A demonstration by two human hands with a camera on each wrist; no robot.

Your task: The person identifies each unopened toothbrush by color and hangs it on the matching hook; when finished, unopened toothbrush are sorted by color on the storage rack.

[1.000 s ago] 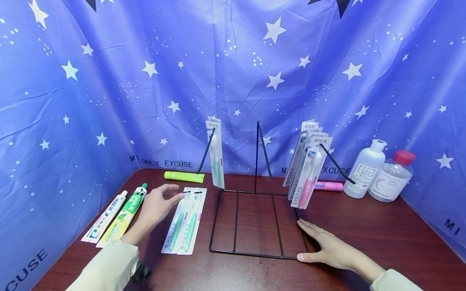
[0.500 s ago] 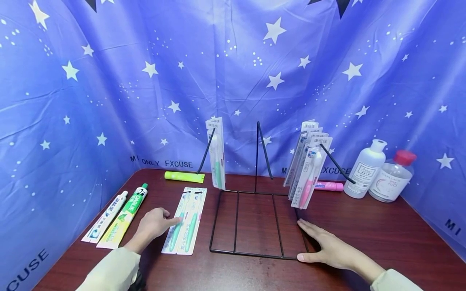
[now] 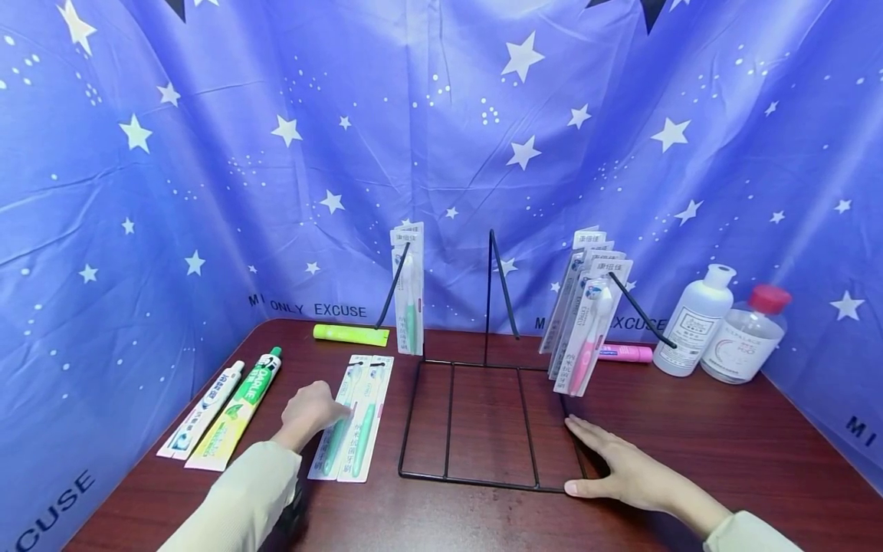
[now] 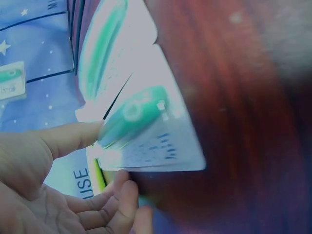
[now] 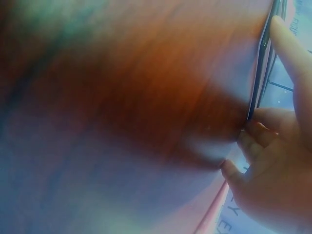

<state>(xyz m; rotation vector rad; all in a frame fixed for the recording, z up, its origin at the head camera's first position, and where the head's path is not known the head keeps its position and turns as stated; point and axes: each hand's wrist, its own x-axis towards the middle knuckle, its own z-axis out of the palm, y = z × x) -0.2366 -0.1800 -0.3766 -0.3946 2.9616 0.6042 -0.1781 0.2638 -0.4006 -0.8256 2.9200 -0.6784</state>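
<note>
Two packaged toothbrushes (image 3: 364, 441) with green handles lie side by side on the dark red table, left of the black wire rack (image 3: 469, 481). My left hand (image 3: 312, 410) is at the left pack; in the left wrist view its thumb (image 4: 80, 137) lies on the clear face over the green handle (image 4: 139, 112). The curled fingers (image 4: 126, 195) meet that pack's edge, so they pinch it. My right hand (image 3: 624, 469) rests at the rack's right side, fingers spread and fairly straight. In the right wrist view, its thumb and fingertips touch the black bar (image 5: 256, 83).
Packaged toothbrushes hang on the rack's left hook (image 3: 408, 299) and right hook (image 3: 586, 337); the middle hook (image 3: 505, 295) is bare. Toothpaste tubes (image 3: 237, 406) lie at left, a yellow tube (image 3: 350, 335) and a pink tube (image 3: 624, 353) behind. Two bottles (image 3: 693, 322) stand at back right.
My left hand has come down from the toothbrush packs' upper end to their middle, then moved right over the left pack, its fingers closing in. The right hand stays still on the rack.
</note>
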